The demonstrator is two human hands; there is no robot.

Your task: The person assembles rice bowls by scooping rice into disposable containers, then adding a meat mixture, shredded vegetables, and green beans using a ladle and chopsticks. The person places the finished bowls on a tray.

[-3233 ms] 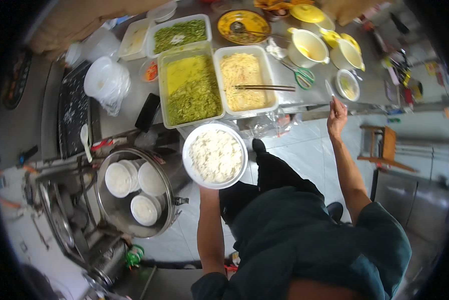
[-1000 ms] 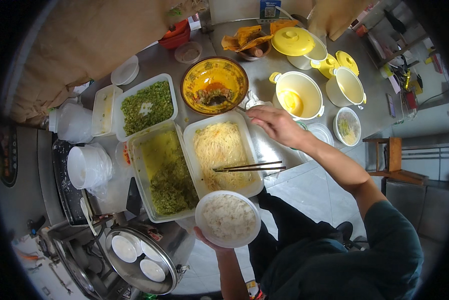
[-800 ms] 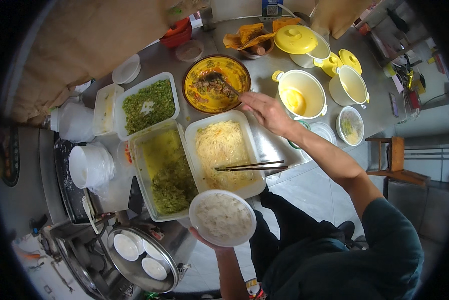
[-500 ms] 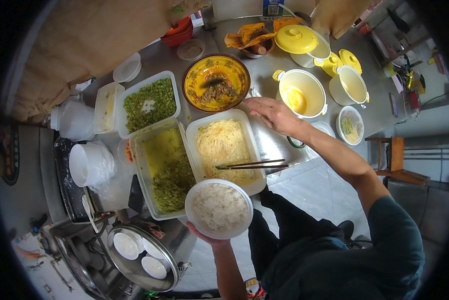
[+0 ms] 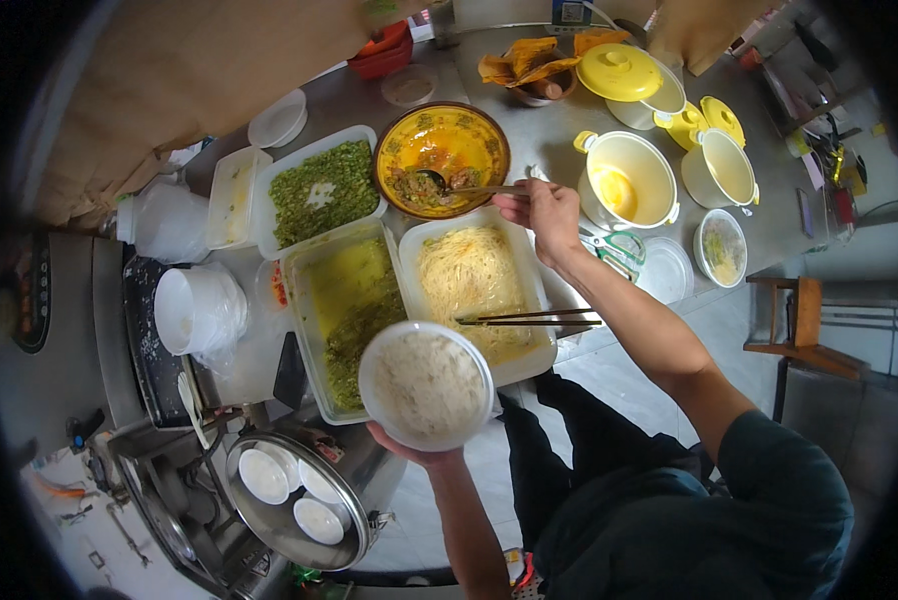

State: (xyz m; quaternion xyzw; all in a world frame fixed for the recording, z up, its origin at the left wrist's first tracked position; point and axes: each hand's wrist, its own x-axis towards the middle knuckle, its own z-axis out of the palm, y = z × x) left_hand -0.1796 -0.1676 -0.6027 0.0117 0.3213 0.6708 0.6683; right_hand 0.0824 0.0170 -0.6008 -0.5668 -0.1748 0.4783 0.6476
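Note:
My left hand [image 5: 409, 448] supports a white bowl [image 5: 477, 428] of cooked rice from below, above the near ends of two food tubs. My right hand [image 5: 549, 215] is closed on the handle of a long metal spoon [image 5: 489, 190]. The spoon's head rests in a yellow patterned bowl [image 5: 454, 122], among minced food and reddish oil. Below that bowl is a white tub [image 5: 544, 358] of pale yellow shreds, with dark chopsticks [image 5: 539, 319] lying across it. Beside it, a clear tub [image 5: 309, 370] holds dark green chopped greens in liquid.
A tray of chopped green pieces [image 5: 319, 205] sits left of the patterned bowl. Cream pots [image 5: 654, 165] with yellow lids [image 5: 619, 72] stand at the right. Green-handled scissors [image 5: 619, 250] lie near my right wrist. A round metal pot [image 5: 244, 510] with white bowls is at lower left.
The spoon, blurred earlier, now shows clearly in the minced food, and my right hand has shifted. The rice bowl has moved left over the tub of greens. The whole view has shifted slightly.

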